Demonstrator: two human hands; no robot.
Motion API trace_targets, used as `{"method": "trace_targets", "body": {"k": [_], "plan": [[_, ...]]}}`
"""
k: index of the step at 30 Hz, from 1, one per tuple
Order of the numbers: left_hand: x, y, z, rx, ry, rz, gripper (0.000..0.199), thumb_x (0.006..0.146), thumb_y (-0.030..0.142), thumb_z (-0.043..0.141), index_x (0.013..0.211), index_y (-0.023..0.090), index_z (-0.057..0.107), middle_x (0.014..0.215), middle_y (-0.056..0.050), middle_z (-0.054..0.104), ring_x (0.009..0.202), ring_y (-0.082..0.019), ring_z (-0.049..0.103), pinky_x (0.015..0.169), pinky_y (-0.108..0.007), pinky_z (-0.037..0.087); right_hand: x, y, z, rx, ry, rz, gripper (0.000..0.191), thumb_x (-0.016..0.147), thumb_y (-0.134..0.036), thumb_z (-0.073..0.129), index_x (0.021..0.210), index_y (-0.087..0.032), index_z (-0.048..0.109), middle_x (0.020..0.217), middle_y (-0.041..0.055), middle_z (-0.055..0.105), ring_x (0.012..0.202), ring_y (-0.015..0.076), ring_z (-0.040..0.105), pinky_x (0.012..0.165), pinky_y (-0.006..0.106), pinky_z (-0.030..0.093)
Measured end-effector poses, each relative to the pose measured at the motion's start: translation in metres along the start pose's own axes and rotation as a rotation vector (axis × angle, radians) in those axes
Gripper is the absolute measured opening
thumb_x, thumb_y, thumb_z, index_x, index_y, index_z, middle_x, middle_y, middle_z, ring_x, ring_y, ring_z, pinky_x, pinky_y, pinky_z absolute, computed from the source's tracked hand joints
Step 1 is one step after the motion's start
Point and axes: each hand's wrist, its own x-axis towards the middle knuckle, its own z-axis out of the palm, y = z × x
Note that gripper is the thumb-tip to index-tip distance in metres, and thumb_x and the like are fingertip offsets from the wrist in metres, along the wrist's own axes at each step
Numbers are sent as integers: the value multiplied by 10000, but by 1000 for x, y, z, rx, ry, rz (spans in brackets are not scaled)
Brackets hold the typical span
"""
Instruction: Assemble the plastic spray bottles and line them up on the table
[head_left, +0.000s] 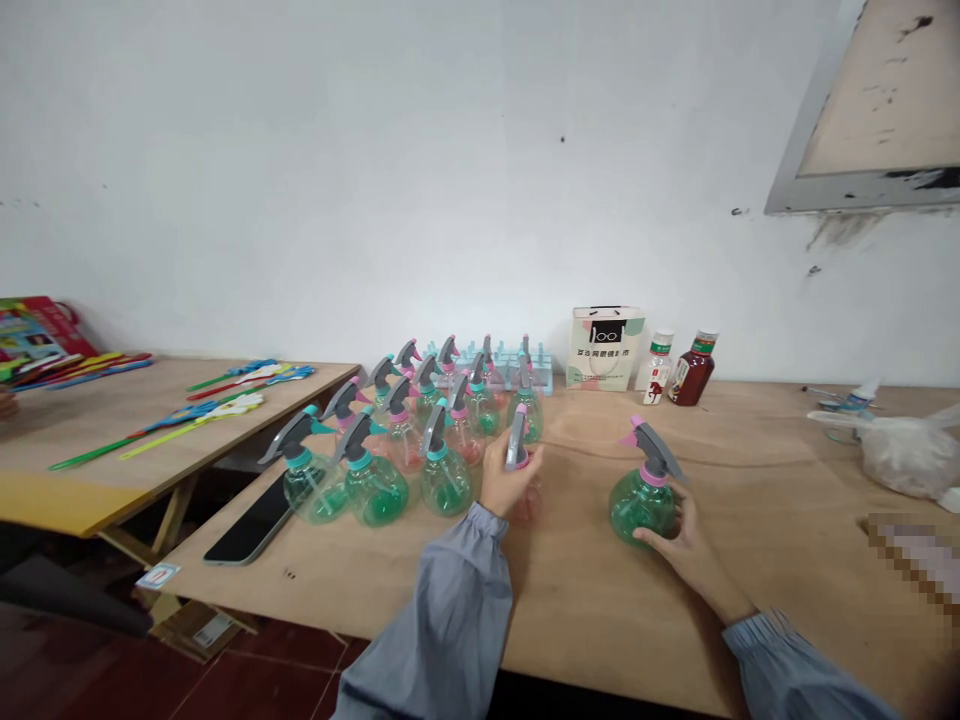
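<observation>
My right hand point(681, 540) is wrapped round the lower side of a green spray bottle point(637, 505) with a pink collar and a grey trigger head, its pink nozzle facing left. My left hand point(504, 478) is closed round another spray bottle point(517, 440) by its grey and pink head. Behind the left fingers the clear pinkish body of that bottle shows only in part. Left of it, several more spray bottles stand upright in rows, among them a green one with a turquoise collar point(446, 485) nearest to my left hand.
A black phone point(251, 525) lies at the wooden table's point(585, 620) left edge. At the wall stand a paper bag point(604, 350), a white bottle point(657, 368) and a dark red bottle point(694, 370). A plastic bag point(911, 450) lies right. Coloured sticks point(157, 428) lie on the left table.
</observation>
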Motion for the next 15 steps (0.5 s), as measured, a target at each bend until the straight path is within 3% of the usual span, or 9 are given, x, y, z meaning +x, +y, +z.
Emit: {"method": "trace_targets", "body": {"k": [4, 6, 9, 15], "plan": [[4, -6, 3, 165, 25, 21, 336, 730, 346, 740, 1026, 192, 704, 695, 14, 692, 690, -165, 634, 745, -287, 495, 5, 0, -4, 0, -11, -49, 983, 604, -608, 833, 1371, -262, 324, 1302, 153, 538, 1116, 335, 625, 929, 547, 549], [8, -7, 4, 226, 39, 41, 323, 747, 350, 732, 1032, 203, 697, 699, 16, 693, 703, -169, 641, 740, -282, 490, 15, -6, -7, 15, -7, -95, 923, 670, -606, 791, 1393, -274, 323, 1356, 158, 516, 1198, 341, 592, 1000, 558, 508], [18, -11, 8, 279, 94, 50, 276, 773, 343, 711, 1018, 218, 694, 731, 11, 696, 715, -165, 640, 741, -272, 481, 36, -26, -14, 20, -54, -161, 768, 746, -588, 740, 1371, -297, 401, 1407, 138, 515, 1288, 330, 542, 1071, 532, 462], [39, -25, 17, 278, 95, 62, 201, 847, 367, 620, 942, 207, 698, 710, 2, 656, 712, -163, 617, 723, -257, 455, 67, -80, -14, -18, -243, -192, 703, 778, -582, 711, 1393, -325, 490, 1395, 88, 585, 1199, 281, 614, 1000, 422, 525]]}}
